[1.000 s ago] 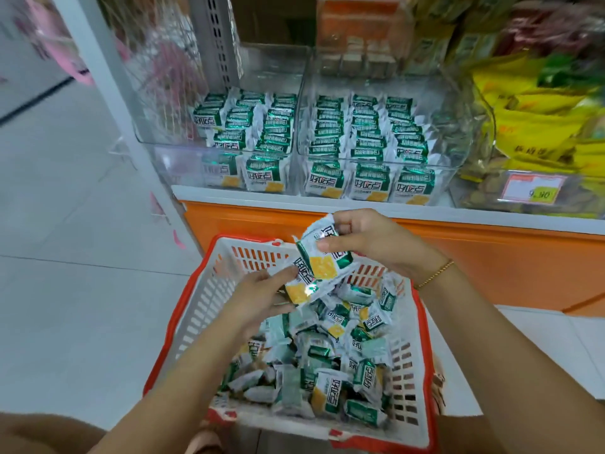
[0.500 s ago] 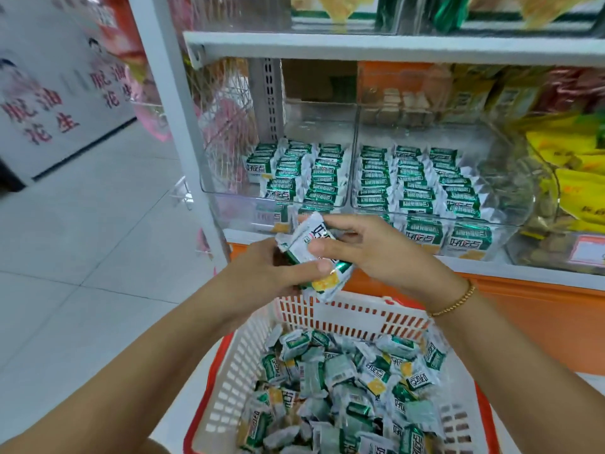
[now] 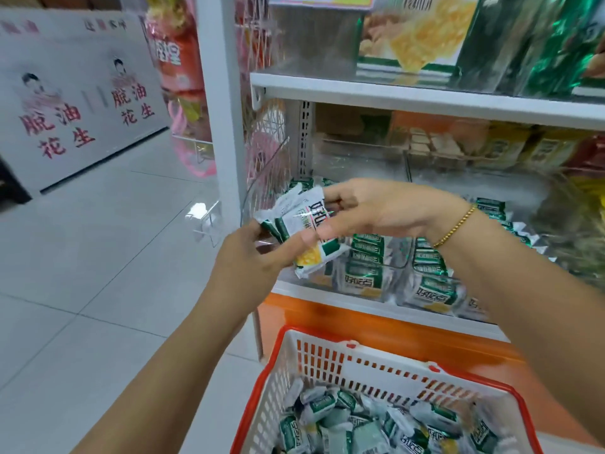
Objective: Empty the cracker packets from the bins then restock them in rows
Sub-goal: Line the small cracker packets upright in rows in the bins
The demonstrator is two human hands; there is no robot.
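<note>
Since half a second ago our two hands have come up and away from the basket, and now they are in front of the left one of the two clear plastic bins (image 3: 360, 168). Our right hand (image 3: 376, 211) pinches a small stack of white-and-green foil cracker packets (image 3: 302, 217): the fingers lie close together on the upper side and the thumb presses from below. Our left hand (image 3: 248, 257) holds the left end of the same stack with the fingers curled round it; how the fingertips lie behind the foil we cannot tell. The stack is tilted, and its lower right corner, with a yellow picture on it, hangs down in front of the front wall of the left bin.

Both bins stand side by side at the front edge of the white metal shelf (image 3: 376, 308). Inside them, rows of shelved packets (image 3: 366, 257) of the same kind stand upright, one behind the other, with the green labels toward us.

Below our hands is the red-and-white plastic basket (image 3: 376, 371), and a heap of loose packets (image 3: 360, 424) lies in it without order. A thin gold bracelet (image 3: 455, 226) sits on our right wrist.
</note>
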